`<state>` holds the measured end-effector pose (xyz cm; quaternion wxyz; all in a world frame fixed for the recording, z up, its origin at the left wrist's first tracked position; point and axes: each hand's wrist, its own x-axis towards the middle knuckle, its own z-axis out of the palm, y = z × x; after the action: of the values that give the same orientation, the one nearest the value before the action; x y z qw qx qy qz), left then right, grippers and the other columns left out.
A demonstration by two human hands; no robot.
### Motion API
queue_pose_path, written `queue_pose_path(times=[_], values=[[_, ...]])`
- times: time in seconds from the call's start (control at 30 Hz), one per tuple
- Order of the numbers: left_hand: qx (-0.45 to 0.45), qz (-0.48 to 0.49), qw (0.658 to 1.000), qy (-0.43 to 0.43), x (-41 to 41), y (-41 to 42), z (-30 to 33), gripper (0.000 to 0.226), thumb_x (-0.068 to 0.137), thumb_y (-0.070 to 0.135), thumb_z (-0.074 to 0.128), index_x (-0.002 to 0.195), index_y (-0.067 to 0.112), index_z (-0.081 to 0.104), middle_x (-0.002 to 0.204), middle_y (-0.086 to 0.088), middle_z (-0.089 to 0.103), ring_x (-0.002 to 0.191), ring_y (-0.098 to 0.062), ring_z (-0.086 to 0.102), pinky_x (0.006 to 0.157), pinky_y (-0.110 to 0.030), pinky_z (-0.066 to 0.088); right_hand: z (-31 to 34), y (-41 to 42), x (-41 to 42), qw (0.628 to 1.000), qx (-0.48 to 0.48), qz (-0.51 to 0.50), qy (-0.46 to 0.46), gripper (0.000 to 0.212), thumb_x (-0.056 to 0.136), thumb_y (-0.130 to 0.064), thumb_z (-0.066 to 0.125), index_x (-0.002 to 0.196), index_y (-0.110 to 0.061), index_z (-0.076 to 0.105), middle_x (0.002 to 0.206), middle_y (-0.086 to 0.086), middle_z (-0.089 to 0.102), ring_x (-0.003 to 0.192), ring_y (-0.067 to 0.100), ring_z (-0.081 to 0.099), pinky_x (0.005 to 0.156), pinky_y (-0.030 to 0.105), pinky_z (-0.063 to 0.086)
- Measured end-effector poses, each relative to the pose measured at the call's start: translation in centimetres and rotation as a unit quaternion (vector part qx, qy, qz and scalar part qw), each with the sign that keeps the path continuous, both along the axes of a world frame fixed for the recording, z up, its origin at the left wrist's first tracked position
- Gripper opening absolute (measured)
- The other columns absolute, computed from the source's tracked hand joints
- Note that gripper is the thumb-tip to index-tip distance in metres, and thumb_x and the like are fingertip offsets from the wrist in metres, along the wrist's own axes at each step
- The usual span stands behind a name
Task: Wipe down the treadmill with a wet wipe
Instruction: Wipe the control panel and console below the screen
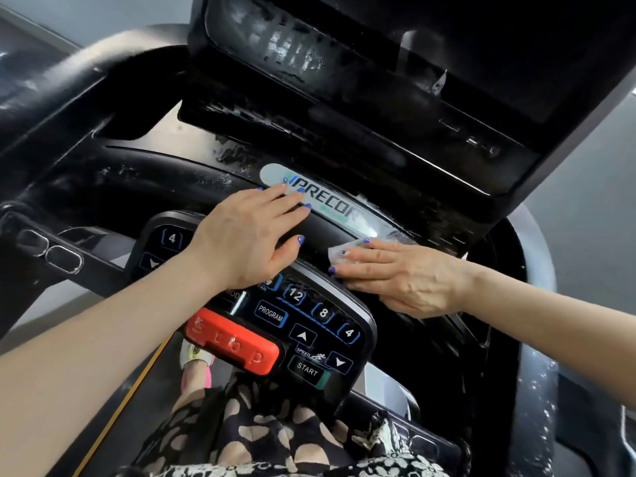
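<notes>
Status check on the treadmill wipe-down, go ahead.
Right hand flat, pressing wet wipe on the console ledge. Left hand open, resting near the logo plate. Nothing in the way.

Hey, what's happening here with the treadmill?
A person is cleaning a treadmill console. Their right hand presses a white wet wipe flat against the curved black bar just below the logo plate. Their left hand rests open on the same bar, fingertips on the logo plate. Wet streaks show on the screen above. The keypad with its red stop button sits below the hands.
</notes>
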<state>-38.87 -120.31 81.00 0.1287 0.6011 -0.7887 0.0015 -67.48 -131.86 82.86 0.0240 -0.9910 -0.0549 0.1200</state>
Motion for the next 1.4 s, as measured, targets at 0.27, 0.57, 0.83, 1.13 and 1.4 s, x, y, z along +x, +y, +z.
queue_pose_path(times=[0.27,0.57,0.83,1.13,1.4], values=[[0.012,-0.004,1.000,0.000,0.1,0.0,0.0,0.056,0.099,0.041,0.036,0.137,0.009,0.061,0.144,-0.011,0.058,0.137,-0.029,0.051,0.109,-0.048,0.045,0.4,-0.7,-1.8,0.998,0.027,-0.058,0.012,0.067,0.097,-0.023,0.043,0.160,-0.024,0.020,0.169,-0.005,0.014,0.156,0.020,0.010,0.126,0.046,0.006],[0.006,-0.006,1.000,0.009,-0.1,0.0,0.1,0.055,0.099,0.040,0.037,0.135,0.008,0.063,0.143,-0.012,0.059,0.136,-0.030,0.052,0.108,-0.049,0.046,-0.2,1.5,-3.0,0.961,0.119,-0.248,-0.033,0.060,0.103,-0.029,0.034,0.161,-0.022,0.020,0.169,-0.006,0.011,0.156,0.017,0.007,0.126,0.048,0.000],[0.028,-0.014,0.999,0.001,0.1,0.0,0.2,0.058,0.100,0.043,0.033,0.139,0.009,0.060,0.146,-0.011,0.056,0.138,-0.029,0.050,0.111,-0.049,0.043,-1.5,1.5,2.4,0.906,0.132,-0.391,-0.093,0.057,0.107,-0.046,0.018,0.162,-0.028,0.014,0.169,-0.012,0.001,0.155,0.006,-0.004,0.124,0.047,-0.010],[0.102,0.072,0.992,-0.003,4.9,0.3,0.7,0.079,0.097,0.061,0.010,0.156,0.014,0.036,0.164,-0.005,0.030,0.153,-0.022,0.024,0.123,-0.047,0.023,-1.3,1.7,2.7,0.860,0.166,-0.469,-0.114,0.059,0.101,-0.062,0.007,0.156,-0.041,0.012,0.165,-0.019,0.004,0.151,-0.004,-0.006,0.124,0.046,-0.010],[0.087,0.065,0.994,-0.005,4.9,0.3,0.6,0.072,0.100,0.053,0.020,0.150,0.009,0.045,0.157,-0.012,0.042,0.147,-0.029,0.036,0.118,-0.050,0.033,-0.9,1.4,1.9,0.905,0.189,-0.325,-0.200,0.038,0.103,-0.021,0.050,0.138,-0.010,0.059,0.151,0.002,0.048,0.146,0.015,0.039,0.124,0.045,0.024]])
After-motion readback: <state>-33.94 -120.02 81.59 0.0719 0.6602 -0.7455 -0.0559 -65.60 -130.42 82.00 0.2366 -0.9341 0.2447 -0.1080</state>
